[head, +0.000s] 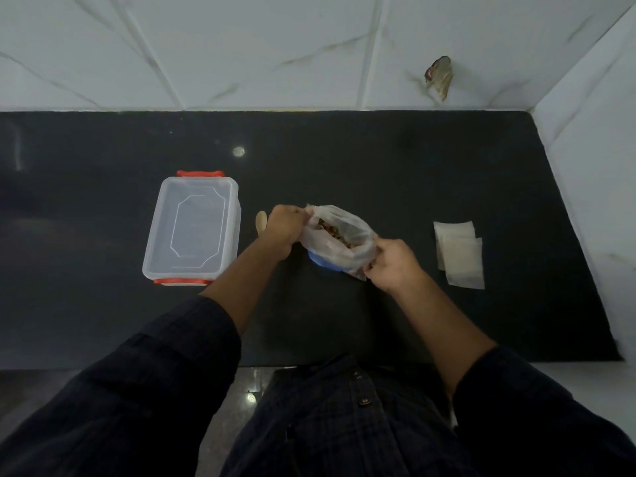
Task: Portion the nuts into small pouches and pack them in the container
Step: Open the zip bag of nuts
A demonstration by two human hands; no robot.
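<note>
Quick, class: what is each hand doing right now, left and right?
Left hand: grips the left edge of the plastic bag of nuts.
Right hand: grips the bag's right edge, pulling its mouth open.

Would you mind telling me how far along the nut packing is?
Early stage. Done: nothing packed; the container has its lid on and the pouches lie flat on the counter. In hand: the left hand and right hand pull open the nut bag. Left: filling pouches, opening the container, packing.
</note>
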